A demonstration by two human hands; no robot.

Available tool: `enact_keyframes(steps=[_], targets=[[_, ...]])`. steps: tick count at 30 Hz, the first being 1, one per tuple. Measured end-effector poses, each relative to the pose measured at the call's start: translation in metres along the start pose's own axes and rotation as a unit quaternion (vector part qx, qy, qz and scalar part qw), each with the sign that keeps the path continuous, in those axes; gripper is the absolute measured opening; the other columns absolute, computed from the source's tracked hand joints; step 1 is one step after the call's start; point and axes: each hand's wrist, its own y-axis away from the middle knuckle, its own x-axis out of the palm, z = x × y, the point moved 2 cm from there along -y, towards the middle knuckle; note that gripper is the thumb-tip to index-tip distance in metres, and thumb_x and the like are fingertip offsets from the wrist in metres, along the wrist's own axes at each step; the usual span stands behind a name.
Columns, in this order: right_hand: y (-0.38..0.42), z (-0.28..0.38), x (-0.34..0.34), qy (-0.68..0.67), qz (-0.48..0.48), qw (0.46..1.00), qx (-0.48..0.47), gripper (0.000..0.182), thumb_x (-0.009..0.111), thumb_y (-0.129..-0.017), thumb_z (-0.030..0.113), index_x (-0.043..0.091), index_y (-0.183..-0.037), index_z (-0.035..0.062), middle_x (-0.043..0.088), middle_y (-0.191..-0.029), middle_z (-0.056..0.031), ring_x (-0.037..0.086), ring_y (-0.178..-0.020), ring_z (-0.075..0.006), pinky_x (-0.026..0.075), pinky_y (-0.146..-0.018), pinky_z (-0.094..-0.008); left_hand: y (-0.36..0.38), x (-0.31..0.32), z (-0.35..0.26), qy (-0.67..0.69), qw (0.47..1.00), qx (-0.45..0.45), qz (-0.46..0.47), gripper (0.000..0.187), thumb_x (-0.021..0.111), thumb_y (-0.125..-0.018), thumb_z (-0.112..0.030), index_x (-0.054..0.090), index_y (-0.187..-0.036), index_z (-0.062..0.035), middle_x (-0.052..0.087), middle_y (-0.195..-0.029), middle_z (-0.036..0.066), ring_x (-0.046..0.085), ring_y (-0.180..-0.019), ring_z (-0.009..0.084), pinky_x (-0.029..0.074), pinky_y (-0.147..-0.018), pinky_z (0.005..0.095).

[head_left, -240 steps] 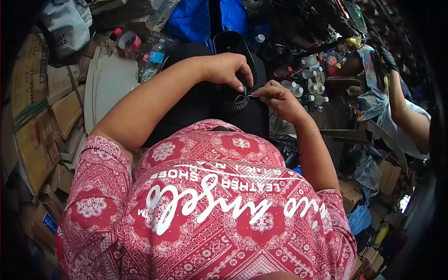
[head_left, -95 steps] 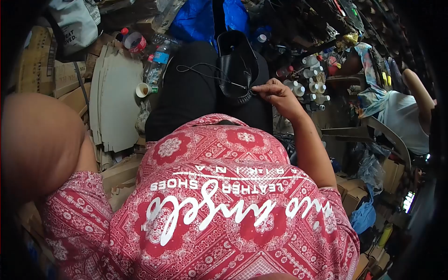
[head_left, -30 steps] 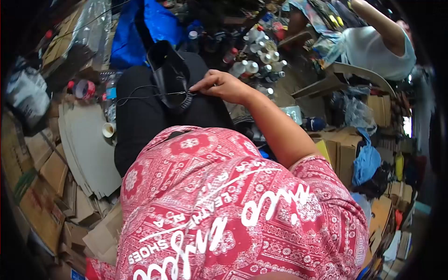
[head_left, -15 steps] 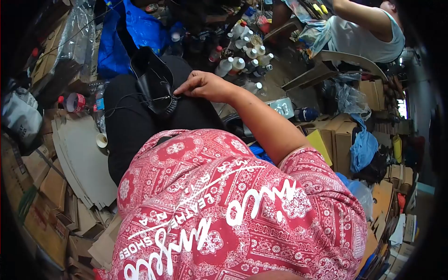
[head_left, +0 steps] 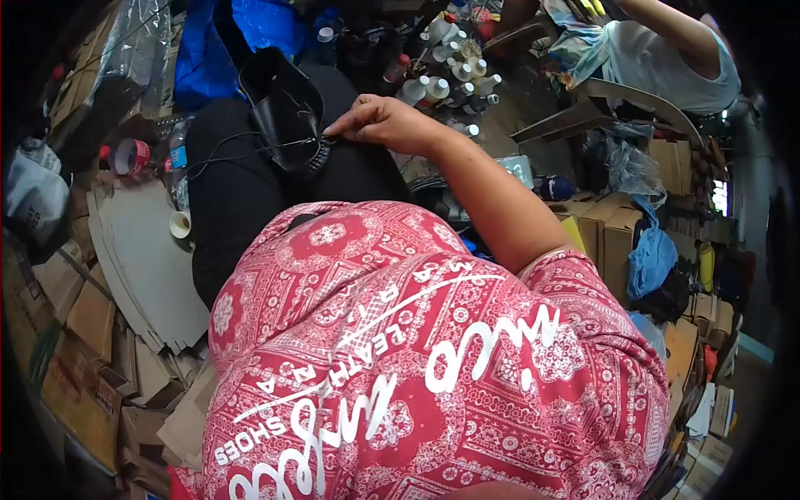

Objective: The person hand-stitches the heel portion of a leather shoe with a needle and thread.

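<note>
One black leather shoe upper (head_left: 287,112) lies on the lap, held only by the right hand (head_left: 379,123) pinching its stitched edge (left hand unseen); slack black thread (head_left: 225,154) may snag or tangle.

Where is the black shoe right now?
In the head view, the black shoe lies upper left on the person's lap, with the right hand pinching at its near edge.

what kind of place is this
Most likely a small shoemaking or shoe repair workshop. A black leather shoe upper lies on the person's lap with thread running from it under the right hand; glue-type bottles crowd the floor, and cut cardboard sheets are stacked alongside.
</note>
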Motion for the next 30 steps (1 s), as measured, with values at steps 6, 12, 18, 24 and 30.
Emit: enact_keyframes(steps=[6,12,18,24,30], targets=[[-0.003,-0.003,-0.005,0.023,0.013,1.0,0.01,0.024,0.065,-0.086,0.01,0.072,-0.108,0.0161,0.055,-0.09,-0.0014,0.051,-0.092,-0.0138,0.041,-0.086,-0.0257,0.016,-0.013,-0.005,-0.036,0.999,-0.017,0.011,0.029,0.045,-0.098,-0.026,0.063,-0.098,-0.0029,0.063,-0.083,0.001,0.061,-0.068,0.008,0.045,-0.055,0.0215],[0.0,-0.003,-0.003,0.008,0.0,1.0,0.007,0.025,0.064,-0.085,0.008,0.072,-0.108,0.0157,0.055,-0.09,-0.0005,0.05,-0.092,-0.013,0.041,-0.088,-0.0261,0.023,-0.003,-0.003,-0.04,0.999,-0.025,0.025,0.029,0.044,-0.098,-0.025,0.063,-0.099,-0.0027,0.063,-0.083,0.001,0.061,-0.068,0.0075,0.045,-0.054,0.0209],[0.0,-0.001,-0.003,0.025,-0.006,0.999,-0.02,0.028,0.065,-0.082,0.011,0.073,-0.107,0.0223,0.056,-0.091,-0.004,0.055,-0.091,-0.0175,0.044,-0.087,-0.0284,0.028,0.001,-0.008,-0.061,0.997,-0.033,0.045,0.029,0.044,-0.099,-0.025,0.063,-0.1,-0.0024,0.063,-0.083,0.001,0.061,-0.067,0.0071,0.045,-0.053,0.0202],[0.003,0.002,0.001,0.037,-0.013,0.998,-0.04,0.027,0.066,-0.083,0.005,0.073,-0.106,0.0173,0.05,-0.085,-0.0009,0.051,-0.084,-0.0139,0.042,-0.079,-0.0261,0.012,-0.039,-0.035,-0.157,0.982,-0.032,0.102,0.03,0.043,-0.1,-0.024,0.063,-0.1,-0.0022,0.063,-0.084,0.001,0.061,-0.067,0.0067,0.045,-0.052,0.0196],[0.01,0.007,0.001,0.088,-0.068,0.992,-0.055,0.027,0.066,-0.082,0.001,0.073,-0.102,0.0163,0.052,-0.082,-0.0012,0.052,-0.081,-0.015,0.043,-0.077,-0.0263,0.028,-0.015,-0.043,-0.122,0.951,-0.245,0.147,0.018,0.055,-0.091,-0.017,0.067,-0.097,-0.0038,0.064,-0.085,0.001,0.061,-0.07,0.0079,0.046,-0.057,0.0202]])
